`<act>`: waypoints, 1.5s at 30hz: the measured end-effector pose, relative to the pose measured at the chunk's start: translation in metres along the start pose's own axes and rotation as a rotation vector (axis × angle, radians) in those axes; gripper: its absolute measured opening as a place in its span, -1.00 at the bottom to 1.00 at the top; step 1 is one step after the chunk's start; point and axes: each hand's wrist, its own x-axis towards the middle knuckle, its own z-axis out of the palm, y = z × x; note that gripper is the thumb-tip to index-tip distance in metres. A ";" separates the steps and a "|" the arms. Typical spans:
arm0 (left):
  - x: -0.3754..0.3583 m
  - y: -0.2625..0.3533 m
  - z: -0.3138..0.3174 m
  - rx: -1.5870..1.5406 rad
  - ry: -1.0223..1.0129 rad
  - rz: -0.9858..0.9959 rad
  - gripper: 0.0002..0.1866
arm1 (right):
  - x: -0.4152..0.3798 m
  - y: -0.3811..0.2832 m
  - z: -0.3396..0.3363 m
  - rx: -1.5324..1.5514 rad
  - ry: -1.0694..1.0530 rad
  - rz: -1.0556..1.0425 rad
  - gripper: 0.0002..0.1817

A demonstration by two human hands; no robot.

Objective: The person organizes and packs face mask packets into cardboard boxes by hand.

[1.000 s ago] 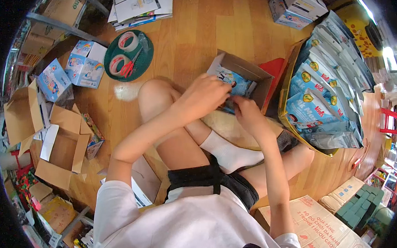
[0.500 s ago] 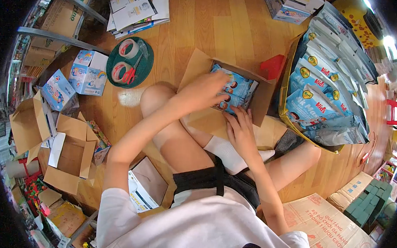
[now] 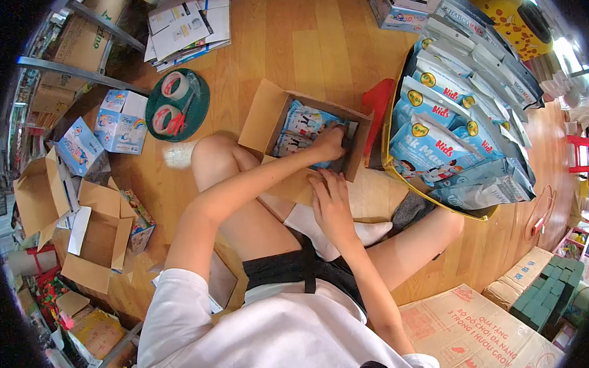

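Observation:
An open cardboard box stands on the floor before my crossed legs, with blue packets printed with cartoon children lying inside. My left hand reaches into the box's right side, its fingers curled down over the packets there. Whatever those fingers may hold is hidden by the hand and shadow. Against the near side of the box rests my right hand, fingers spread and nothing in them.
To the right stands a yellow-edged bin full of blue and grey pouches, beside a red object. A green tray holds tape rolls and scissors. Left are open cartons; front right, a large carton.
My left hand has gone down to the right side of the box, uncovering packets on the left. My right hand has shifted slightly down. The whole view has swung a little.

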 end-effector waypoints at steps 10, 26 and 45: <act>-0.001 0.005 -0.009 -0.027 -0.042 -0.128 -0.73 | 0.000 0.003 -0.001 0.121 0.022 0.010 -0.64; -0.043 -0.010 -0.116 -0.091 -0.081 -0.292 -0.67 | 0.014 0.022 0.012 0.255 -0.057 0.056 -0.78; -0.153 0.033 -0.239 -0.831 -0.036 -0.155 -0.67 | 0.078 0.010 -0.033 0.379 0.091 0.012 -0.49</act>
